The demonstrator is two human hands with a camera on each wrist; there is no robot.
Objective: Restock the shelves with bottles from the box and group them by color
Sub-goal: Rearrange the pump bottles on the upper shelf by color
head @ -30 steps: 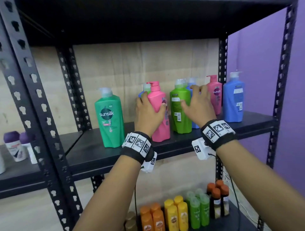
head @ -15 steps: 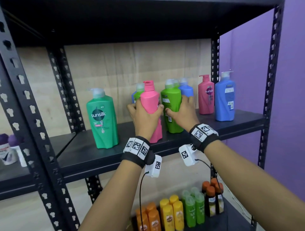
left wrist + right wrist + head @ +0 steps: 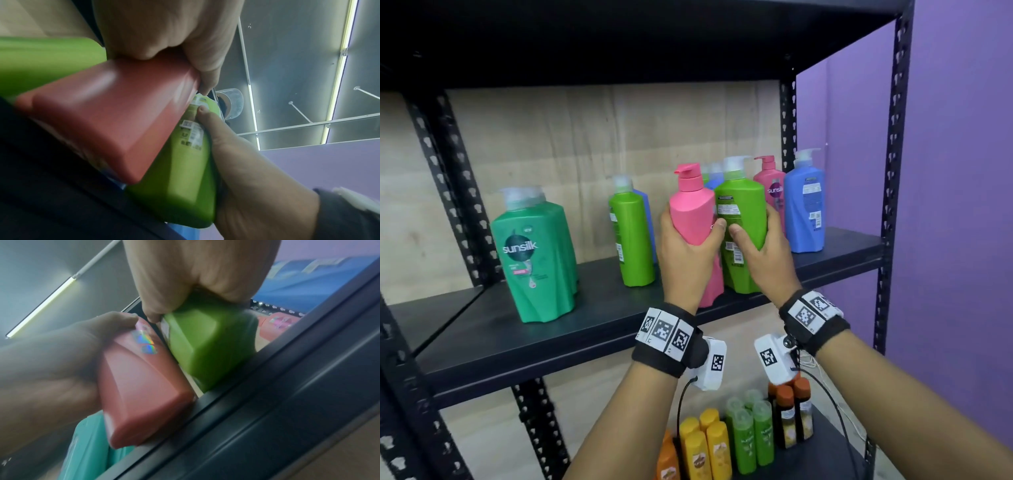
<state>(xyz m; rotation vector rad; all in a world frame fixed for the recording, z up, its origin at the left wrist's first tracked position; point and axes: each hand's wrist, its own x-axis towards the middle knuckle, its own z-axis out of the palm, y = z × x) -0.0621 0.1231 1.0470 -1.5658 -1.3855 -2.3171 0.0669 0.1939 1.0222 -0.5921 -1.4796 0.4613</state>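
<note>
Left hand (image 3: 685, 253) grasping pink pump bottle (image 3: 693, 219), right hand (image 3: 763, 253) grasping lime-green pump bottle (image 3: 743, 212), both touching, near shelf (image 3: 524, 346) front edge; open room left.

Bare forearms; black wristbands (image 3: 666, 339) bearing square black-and-white markers; white cabled camera boxes (image 3: 711, 368) beneath.
</note>
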